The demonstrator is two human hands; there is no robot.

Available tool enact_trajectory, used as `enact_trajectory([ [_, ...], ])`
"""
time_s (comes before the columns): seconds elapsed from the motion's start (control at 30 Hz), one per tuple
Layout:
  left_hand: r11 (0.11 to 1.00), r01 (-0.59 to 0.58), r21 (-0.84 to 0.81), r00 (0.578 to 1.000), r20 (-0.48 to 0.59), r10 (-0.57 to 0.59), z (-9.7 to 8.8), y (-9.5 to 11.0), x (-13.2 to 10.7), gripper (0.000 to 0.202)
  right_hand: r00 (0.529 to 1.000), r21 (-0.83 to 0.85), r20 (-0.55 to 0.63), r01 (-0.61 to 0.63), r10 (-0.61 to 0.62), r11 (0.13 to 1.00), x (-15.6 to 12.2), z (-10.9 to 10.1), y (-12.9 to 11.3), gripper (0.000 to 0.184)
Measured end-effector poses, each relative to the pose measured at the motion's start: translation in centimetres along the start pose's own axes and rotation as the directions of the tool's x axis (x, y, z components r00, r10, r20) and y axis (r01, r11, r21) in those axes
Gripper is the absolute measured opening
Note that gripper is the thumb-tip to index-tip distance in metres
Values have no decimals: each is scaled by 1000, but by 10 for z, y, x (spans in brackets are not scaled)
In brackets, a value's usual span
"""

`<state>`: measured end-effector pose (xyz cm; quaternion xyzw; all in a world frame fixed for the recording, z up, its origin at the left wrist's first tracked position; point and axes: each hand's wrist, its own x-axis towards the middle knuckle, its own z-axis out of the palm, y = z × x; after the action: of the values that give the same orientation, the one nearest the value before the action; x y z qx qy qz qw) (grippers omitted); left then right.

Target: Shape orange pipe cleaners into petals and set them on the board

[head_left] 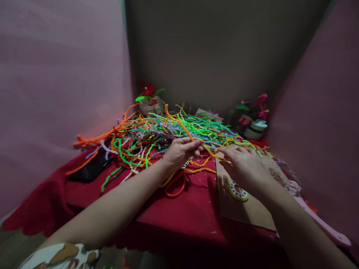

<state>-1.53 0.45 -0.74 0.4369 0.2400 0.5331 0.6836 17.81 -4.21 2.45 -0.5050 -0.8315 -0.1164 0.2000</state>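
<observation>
so the orange fuzzy stem [181, 122] slants down toward the far left corner of the cardboard [238, 213]. left hand [182, 150], left of the cardboard, has it pinched between thumb and fingers; right hand [245, 164], over the cardboard, is curled by the lower end, can't tell if it's gripping. i'd guess it's super light, soft, grippy, bendy enough to kink, so pinch close to wherever you're bending.

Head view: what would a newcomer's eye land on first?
The bright tangle of fuzzy stems heaped across the red cloth. Next, in front of it, the left hand pinching an orange stem, the right hand by its lower end. Then the yellow-and-white ring on the cardboard, below the right hand.
</observation>
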Motion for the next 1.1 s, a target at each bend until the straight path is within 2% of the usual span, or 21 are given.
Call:
enact_trajectory([
  [0.07,1000,-18,5,999,34,18,4,-3,-3,19,995,-115,33,99,-96,988,0,4,-10,22],
  [0.13,1000,-16,-11,998,56,16,7,-5,-5,21,993,-113,46,118,-113,987,1,9,-18,21],
  [0.2,999,-19,-27,999,27,20,7,-4,-5,22,999,-104,3,54,-54,993,1,12,-22,23],
  [0.27,999,-30,-44,998,-53,27,5,-1,-2,20,998,-90,-65,-3,-2,996,1,14,-21,23],
  [0.37,994,-93,-62,981,-174,81,0,4,2,17,990,-47,-141,-13,7,999,-1,15,-15,24],
  [0.43,988,-142,-64,970,-206,126,-3,7,5,17,988,-18,-153,-16,13,1000,-2,15,-11,24],
  [0.57,985,-147,-88,969,-213,125,-6,11,6,14,990,24,-135,-33,36,999,-1,14,-9,24],
  [0.77,983,-156,-93,968,-214,133,-7,13,6,9,983,90,-169,-58,73,994,0,16,-4,24],
  [1.0,985,-157,-77,955,-266,132,-7,17,6,10,975,109,-112,-181,193,977,2,17,0,24],
  [1.1,982,-167,-86,955,-264,139,-8,18,7,18,966,185,-66,-235,251,954,3,14,5,25],
])
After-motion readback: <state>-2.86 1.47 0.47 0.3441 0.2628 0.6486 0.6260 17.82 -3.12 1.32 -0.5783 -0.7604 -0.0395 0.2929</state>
